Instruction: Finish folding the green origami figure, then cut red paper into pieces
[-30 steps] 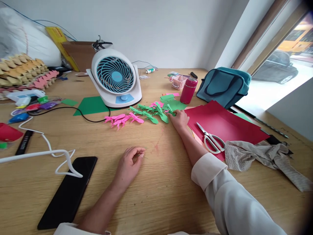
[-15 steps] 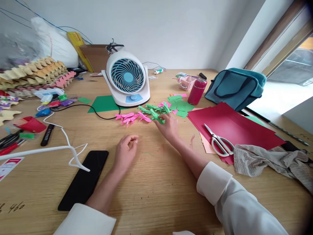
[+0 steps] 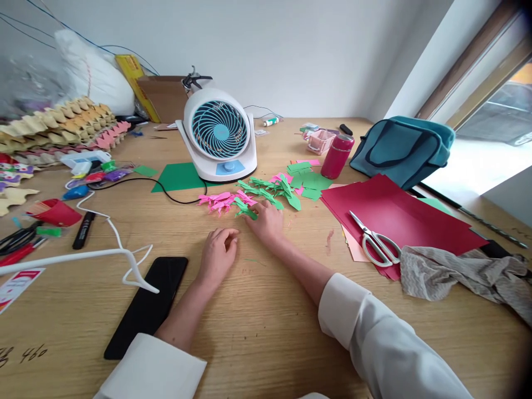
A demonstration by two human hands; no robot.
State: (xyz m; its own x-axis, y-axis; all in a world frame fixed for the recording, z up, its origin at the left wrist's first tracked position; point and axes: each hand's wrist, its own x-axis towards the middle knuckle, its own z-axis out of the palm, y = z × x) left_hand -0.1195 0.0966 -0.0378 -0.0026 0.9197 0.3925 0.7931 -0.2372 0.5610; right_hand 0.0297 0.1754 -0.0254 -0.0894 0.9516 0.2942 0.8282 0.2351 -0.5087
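Observation:
My right hand (image 3: 266,223) is closed, its fingertips pinching a green folded paper cutout (image 3: 244,208) low over the table. Just behind it lies a loose pile of green paper cutouts (image 3: 270,191). Pink paper cutouts (image 3: 219,202) are heaped to the left of the green ones. My left hand (image 3: 218,254) rests on the wood in front of the pink heap, fingers loosely curled in, with nothing visible in them. Flat green paper pieces (image 3: 310,180) lie behind and to the right of the pile.
A white fan (image 3: 220,133) stands at the back. On the right are red paper sheets (image 3: 411,213), scissors (image 3: 376,241), a crumpled cloth (image 3: 440,274), a red flask (image 3: 337,157) and a teal bag (image 3: 405,147). A black phone (image 3: 145,310) lies by my left forearm, a white cable stand (image 3: 137,277) above it.
My right hand has moved left and slightly toward me from the green pile, carrying a green cutout to the edge of the pink heap. My left hand stays almost in place.

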